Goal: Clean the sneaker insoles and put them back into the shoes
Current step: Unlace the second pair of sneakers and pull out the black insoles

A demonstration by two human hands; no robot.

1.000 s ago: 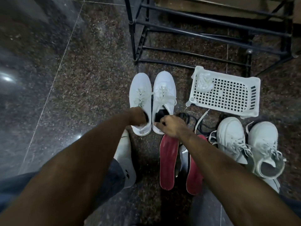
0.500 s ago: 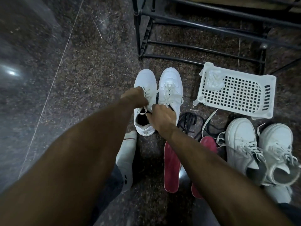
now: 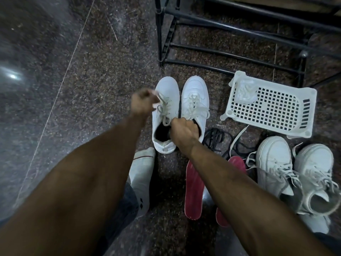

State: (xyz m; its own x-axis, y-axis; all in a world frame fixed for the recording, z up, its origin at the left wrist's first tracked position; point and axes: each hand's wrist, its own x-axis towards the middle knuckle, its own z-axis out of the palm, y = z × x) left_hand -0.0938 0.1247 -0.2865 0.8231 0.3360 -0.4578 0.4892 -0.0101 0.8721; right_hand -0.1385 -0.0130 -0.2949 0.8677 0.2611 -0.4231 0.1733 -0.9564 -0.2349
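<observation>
We look down at a dark speckled stone floor (image 3: 77, 93) past two bare forearms; furthest left is bare floor with a pale seam line running across it; next comes our left hand (image 3: 142, 103), blurred, its fingers curled round a white shoelace (image 3: 163, 106) of the left-hand sneaker (image 3: 166, 115), pinching it up beside the shoe's eyelets; below that hand a foot in a white sock (image 3: 141, 174) rests on the floor, just beside the sneaker's heel; the left-hand sneaker stands toe away from us, its dark opening showing; touching it on the right stands its partner, a second white sneaker (image 3: 195, 100), laced; our right hand (image 3: 183, 132) sits fisted over the gap between the two shoes at their openings, fingers curled; we cannot tell exactly what it grips; nearer us, two red insoles (image 3: 193, 191) lie flat on the floor, out of any shoe, the right one partly hidden under the right forearm; beyond them lies a tangle of black laces (image 3: 215, 139); behind everything stands a black metal rack (image 3: 221, 34); to the right a white perforated plastic basket (image 3: 273, 109) lies on the floor with something pale and crumpled in its far corner; furthest right a second pair of white sneakers (image 3: 295, 172) stands side by side, laces loose.
</observation>
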